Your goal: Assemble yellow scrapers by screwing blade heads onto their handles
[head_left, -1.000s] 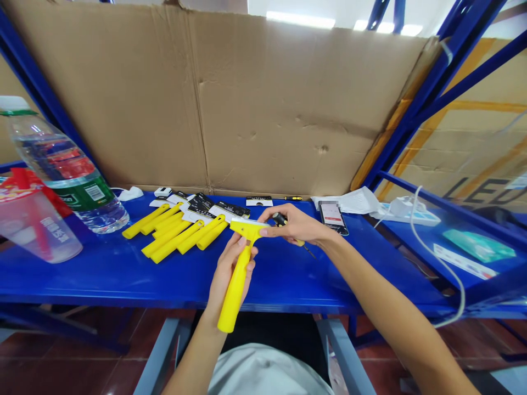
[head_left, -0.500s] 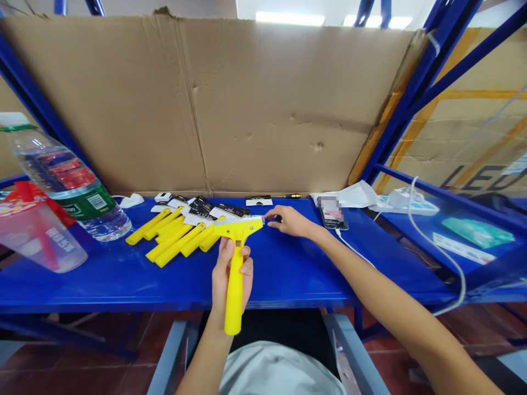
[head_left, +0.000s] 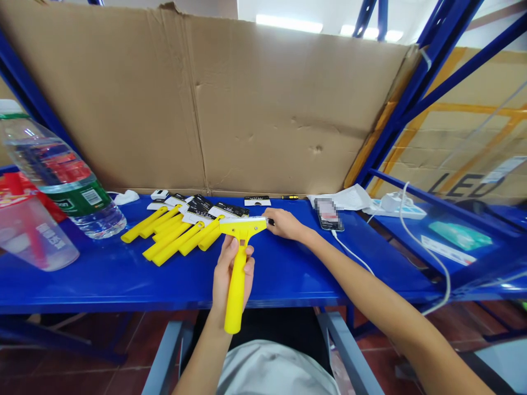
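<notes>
Yellow plastic scraper (head_left: 236,310) clenched in L hand (head_left: 229,274).
Looks light, stiff; hold by handle. R hand (head_left: 286,225) at blade end, grip unclear.

scraper (head_left: 236,291): showing solid bright yellow | workbench (head_left: 82,280): showing saturated cobalt blue | cardboard sheet (head_left: 102,109): showing plain tan, darker creases | packaging cards (head_left: 200,204): showing black and white | bottle label (head_left: 80,201): showing dark green, white barcode patch

My left hand (head_left: 229,273) grips the yellow plastic scraper (head_left: 236,296) by its handle; my right hand (head_left: 286,225) contacts the head's end.
</notes>
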Demonstrator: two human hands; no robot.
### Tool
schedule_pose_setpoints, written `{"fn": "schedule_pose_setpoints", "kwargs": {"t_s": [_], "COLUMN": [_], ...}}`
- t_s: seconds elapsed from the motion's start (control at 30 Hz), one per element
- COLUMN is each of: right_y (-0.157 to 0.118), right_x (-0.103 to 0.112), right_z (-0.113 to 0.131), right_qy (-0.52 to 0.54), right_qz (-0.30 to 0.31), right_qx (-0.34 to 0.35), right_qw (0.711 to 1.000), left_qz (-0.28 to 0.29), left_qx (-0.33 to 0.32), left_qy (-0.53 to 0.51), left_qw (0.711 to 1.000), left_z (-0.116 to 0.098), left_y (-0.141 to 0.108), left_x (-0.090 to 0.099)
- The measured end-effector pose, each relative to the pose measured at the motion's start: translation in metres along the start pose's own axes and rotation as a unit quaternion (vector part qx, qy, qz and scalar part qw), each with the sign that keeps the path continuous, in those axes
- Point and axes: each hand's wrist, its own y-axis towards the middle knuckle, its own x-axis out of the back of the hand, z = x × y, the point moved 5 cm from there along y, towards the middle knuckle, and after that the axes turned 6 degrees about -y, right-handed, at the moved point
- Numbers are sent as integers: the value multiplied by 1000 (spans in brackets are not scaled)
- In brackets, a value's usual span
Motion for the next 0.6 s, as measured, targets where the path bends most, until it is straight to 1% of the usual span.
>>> {"fn": "schedule_pose_setpoints", "kwargs": {"t_s": [0.23, 0.37, 0.43, 0.5, 0.53, 0.6], "right_y": [-1, -3, -5, -9, -12, -21], "right_x": [1, 6, 13, 26, 35, 55], "right_z": [6, 5, 4, 2, 2, 2], "right_qy": [22, 43, 56, 67, 73, 90], "right_qz": [-1, -28, -61, -107, -138, -219], "right_qx": [27, 39, 39, 33, 30, 30], "right_qw": [999, 998, 996, 991, 987, 971], "left_qz": [-5, -1, 4, 4, 3, -1], "left_qx": [2, 1, 0, -1, -1, 1], "left_qy": [11, 11, 12, 13, 13, 13], "left_qw": [1000, 1000, 1000, 1000, 1000, 1000], "left_z": [0, -1, -1, -1, -1, 0], "left_y": [0, 0, 0, 0, 0, 1], "left_x": [-2, -1, -1, -1, 0, 0]}}
